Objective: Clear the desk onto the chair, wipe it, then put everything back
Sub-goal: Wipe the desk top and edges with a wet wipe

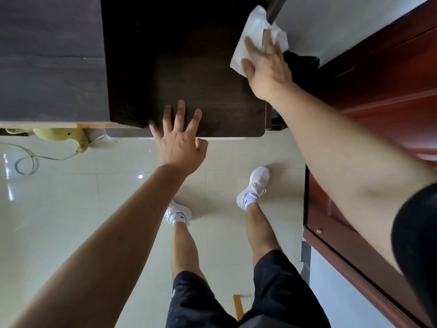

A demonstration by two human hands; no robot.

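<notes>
The dark wooden desk top (184,74) fills the upper middle of the head view and nothing stands on it. My right hand (264,65) lies flat with straight fingers on a white cloth (250,36), pressing it onto the desk's far right corner. My left hand (179,138) rests on the desk's near edge, fingers spread on top and the thumb below the edge. The chair is not in view.
A lighter brown cabinet top (49,58) adjoins the desk on the left. A red-brown wooden door frame (390,74) runs along the right. A yellow-green soft toy (63,136) and a white cable (28,162) lie on the pale tiled floor (94,197). My feet stand below the desk.
</notes>
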